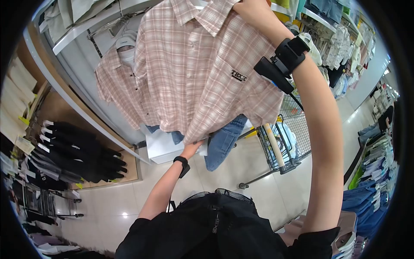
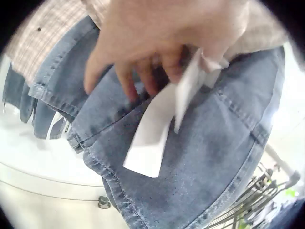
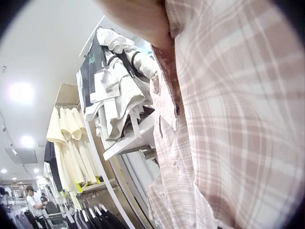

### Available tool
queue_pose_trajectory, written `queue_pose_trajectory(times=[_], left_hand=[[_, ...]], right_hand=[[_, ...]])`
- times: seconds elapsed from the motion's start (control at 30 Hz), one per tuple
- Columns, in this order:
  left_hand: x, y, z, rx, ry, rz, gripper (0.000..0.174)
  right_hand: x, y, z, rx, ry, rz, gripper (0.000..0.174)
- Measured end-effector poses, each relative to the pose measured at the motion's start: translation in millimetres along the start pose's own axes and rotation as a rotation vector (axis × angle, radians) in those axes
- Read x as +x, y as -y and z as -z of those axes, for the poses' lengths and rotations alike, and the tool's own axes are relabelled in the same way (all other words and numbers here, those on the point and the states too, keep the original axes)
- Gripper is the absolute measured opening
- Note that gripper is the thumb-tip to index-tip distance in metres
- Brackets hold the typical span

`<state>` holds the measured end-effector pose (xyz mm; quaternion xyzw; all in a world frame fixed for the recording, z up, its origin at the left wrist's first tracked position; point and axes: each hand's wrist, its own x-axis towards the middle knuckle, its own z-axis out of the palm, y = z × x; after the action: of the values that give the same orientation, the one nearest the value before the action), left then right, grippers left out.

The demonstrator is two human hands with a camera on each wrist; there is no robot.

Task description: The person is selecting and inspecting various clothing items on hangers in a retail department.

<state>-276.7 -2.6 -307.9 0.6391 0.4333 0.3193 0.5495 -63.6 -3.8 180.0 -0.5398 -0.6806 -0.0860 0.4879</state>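
Note:
A pink-and-white plaid shirt [image 1: 189, 64] with dark chest lettering hangs in front of the person, over blue denim shorts [image 1: 222, 144]. At its collar, the right hand [image 1: 254, 15] grips the shirt, fingertips partly hidden; the right wrist view shows this hand [image 3: 143, 19] beside the plaid cloth [image 3: 238, 105]. Below the hem is the left hand [image 1: 192, 149]. In the left wrist view, the left hand [image 2: 167, 36] has curled fingers over the denim [image 2: 205, 143] and pinches a folded white tag [image 2: 150, 138].
A smaller plaid shirt [image 1: 123, 82] hangs at the left, near a white display block [image 1: 161, 149]. Black garments [image 1: 82, 151] fill a lower rack. A shopping cart [image 1: 280, 146] stands on the right, with clothes racks [image 1: 371, 185] beyond. People [image 3: 35, 205] appear far off.

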Motion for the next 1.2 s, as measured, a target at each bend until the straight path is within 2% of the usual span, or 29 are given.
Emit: queue_pose_trajectory(times=[0.03, 0.07, 0.13, 0.2, 0.27, 0.3, 0.37, 0.47, 0.53, 0.67, 0.73, 0.77, 0.9, 0.93, 1.0, 1.07, 1.1, 1.17, 1.2], left_hand=[[-10.3, -0.9, -6.0, -0.107, -0.045, -0.164, 0.047], [-19.9, -2.8, 2.8, -0.328, 0.202, 0.291, 0.041], [-37.1, 3.1, 5.0, -0.519, 0.360, 0.337, 0.038], [-46.9, 9.6, 4.6, -0.475, 0.358, 0.342, 0.036], [-50.7, 14.3, 5.6, -0.429, 0.356, 0.345, 0.035], [-51.0, 16.6, 6.0, -0.456, 0.389, 0.340, 0.034], [-51.8, 19.3, 5.9, -0.486, 0.412, 0.331, 0.033], [-55.8, 8.0, -0.2, -0.189, 0.439, 0.420, 0.038], [-48.1, 73.5, 1.3, 0.164, 0.414, -0.026, 0.043], [-78.1, 88.1, 31.3, 0.144, 0.507, 0.614, 0.046], [-99.9, 75.8, 58.4, 0.082, 0.498, 0.665, 0.045], [-105.0, 82.9, 71.2, 0.095, 0.457, 0.694, 0.044], [-134.1, 118.8, 128.0, 0.003, 0.112, 0.698, 0.038], [-143.9, 131.8, 138.9, 0.001, 0.010, 0.713, 0.038], [-167.3, 191.9, 157.9, -0.078, -0.020, 0.760, 0.039], [-194.9, 231.1, 160.1, -0.124, -0.006, 0.817, 0.033], [-217.9, 285.6, 172.1, -0.203, 0.147, 0.724, 0.035], [-241.1, 300.4, 180.7, 0.013, 0.297, 0.723, 0.033], [-249.8, 298.6, 178.0, -0.410, 0.041, 1.211, 0.033]], right_hand=[[1.4, -2.2, -0.9, -0.021, 0.012, 0.019, 0.024], [1.4, -4.5, -2.6, -0.042, 0.028, 0.034, 0.023], [-1.6, -7.3, -4.4, -0.062, 0.044, 0.044, 0.025], [-9.5, -1.3, -7.5, -0.072, 0.061, 0.065, 0.028], [-22.2, 4.1, -9.2, -0.070, -0.016, 0.168, 0.036], [-13.5, -10.8, -19.6, -0.235, -0.050, 0.172, 0.044], [-10.9, -21.9, -24.8, -0.188, -0.030, 0.207, 0.039], [-12.6, -41.8, -30.6, -0.107, -0.006, 0.243, 0.033], [-10.3, -51.6, -36.8, -0.033, 0.014, 0.270, 0.031], [-40.1, -42.5, -42.0, 0.147, 0.138, 0.229, 0.028], [-47.6, -37.2, -54.3, 0.102, 0.226, 0.189, 0.024], [-52.6, -30.9, -59.8, 0.192, 0.254, 0.231, 0.024], [-49.8, -14.5, -94.3, 0.173, 0.323, 0.260, 0.019], [-44.0, -11.8, -107.6, 0.175, 0.330, 0.264, 0.018], [-35.1, -3.7, -125.4, 0.190, 0.343, 0.268, 0.019], [-21.9, 0.0, -142.9, 0.265, 0.376, 0.308, 0.020], [-13.5, 1.4, -160.5, 0.273, 0.378, 0.337, 0.021], [2.3, 7.1, -198.4, 0.271, 0.386, 0.363, 0.022], [8.8, 11.7, -210.9, 0.272, 0.397, 0.388, 0.023]])
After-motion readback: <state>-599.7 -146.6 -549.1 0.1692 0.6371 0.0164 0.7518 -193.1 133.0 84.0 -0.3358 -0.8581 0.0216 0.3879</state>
